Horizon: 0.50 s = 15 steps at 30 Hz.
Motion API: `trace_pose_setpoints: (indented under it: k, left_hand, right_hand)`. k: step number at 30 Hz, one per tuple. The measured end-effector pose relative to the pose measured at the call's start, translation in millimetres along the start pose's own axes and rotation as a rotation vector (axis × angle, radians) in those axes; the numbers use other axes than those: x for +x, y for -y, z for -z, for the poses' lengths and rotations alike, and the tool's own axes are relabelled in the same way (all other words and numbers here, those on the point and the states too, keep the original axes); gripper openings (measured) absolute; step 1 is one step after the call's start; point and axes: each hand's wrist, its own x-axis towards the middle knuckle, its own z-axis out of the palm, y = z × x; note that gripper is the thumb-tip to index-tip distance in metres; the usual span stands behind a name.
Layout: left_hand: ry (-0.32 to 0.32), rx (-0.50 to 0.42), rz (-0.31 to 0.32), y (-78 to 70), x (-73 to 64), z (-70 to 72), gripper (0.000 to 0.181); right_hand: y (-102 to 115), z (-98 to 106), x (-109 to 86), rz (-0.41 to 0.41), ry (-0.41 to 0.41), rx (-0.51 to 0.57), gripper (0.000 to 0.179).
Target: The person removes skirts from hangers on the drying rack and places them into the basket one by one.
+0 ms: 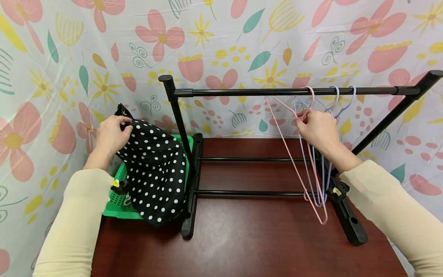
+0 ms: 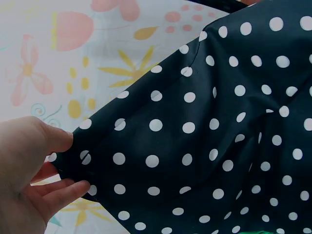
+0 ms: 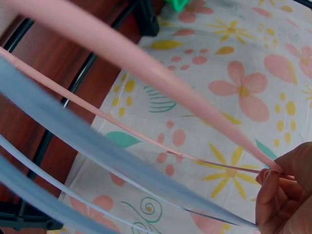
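Note:
My left hand (image 1: 112, 134) pinches a corner of a black cloth with white polka dots (image 1: 157, 169), which hangs down over a green basket (image 1: 121, 211). In the left wrist view, thumb and fingers hold the cloth's (image 2: 156, 126) edge, and the fabric spreads to the right; what kind of garment it is I cannot tell. At the rack's right part, my right hand (image 1: 320, 129) pinches a pink hanger (image 1: 285, 144) just below its hook, which is still over the top bar. Bluish-purple hangers (image 1: 328, 165) hang right beside it. The right wrist view shows the fingers on the pink hanger (image 3: 161, 85).
A black clothes rack (image 1: 242, 92) stands on a dark red-brown table (image 1: 259, 242), with two lower rods and thick feet (image 1: 349, 223). The basket sits at the rack's left leg. A flower-patterned curtain (image 1: 214, 46) rises behind and on the left.

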Motion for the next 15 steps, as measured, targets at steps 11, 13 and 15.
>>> trace_pose_setpoints:
  k: [11, 13, 15]
  left_hand:
    - [0.202, 0.013, 0.036, 1.6, -16.6, -27.7, 0.03]
    - [0.216, 0.016, 0.03, 3.6, -19.8, -33.7, 0.029]
    - [0.234, 0.017, 0.024, 6.6, -23.8, -39.8, 0.029]
  right_hand:
    - [1, 1, 0.3, -0.027, 0.017, -0.008, 0.025]
    - [0, 2, 0.2, -0.03, 0.013, -0.012, 0.024]
    - [0, 2, 0.0, -0.032, 0.01, -0.018, 0.024]
